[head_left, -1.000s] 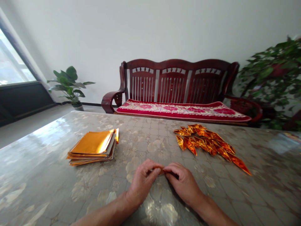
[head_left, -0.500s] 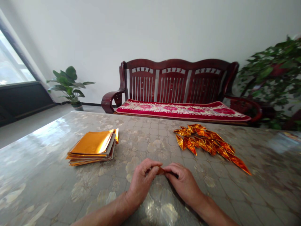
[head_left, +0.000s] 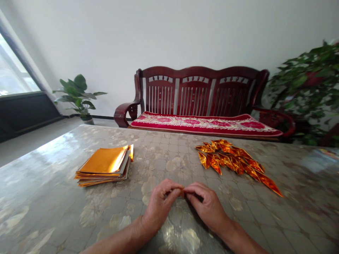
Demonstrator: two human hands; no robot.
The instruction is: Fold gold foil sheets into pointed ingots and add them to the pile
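Observation:
Between the fingertips of both hands is a small piece of orange-gold foil paper (head_left: 182, 192), mostly covered by the fingers. My left hand (head_left: 162, 199) pinches it from the left, thumb and forefinger closed. From the other side my right hand (head_left: 204, 201) pinches it too, the fingertips of the two hands almost meeting. To the left lies a stack of square gold foil sheets (head_left: 104, 160). Folded pointed foil pieces (head_left: 233, 158), several of them, are lined up in overlapping rows beyond my right hand.
Everything lies on a glossy, flower-patterned table (head_left: 156, 148). Past its far edge stands a dark red wooden bench (head_left: 196, 95) with a red floral seat cover (head_left: 201, 123). Potted plants (head_left: 79, 93) flank it. A blurry clear plastic item (head_left: 320, 160) rests at the right.
My fingertips have drawn slightly closer together on the foil paper, so less of it shows. The stack and the folded pieces have stayed where they were.

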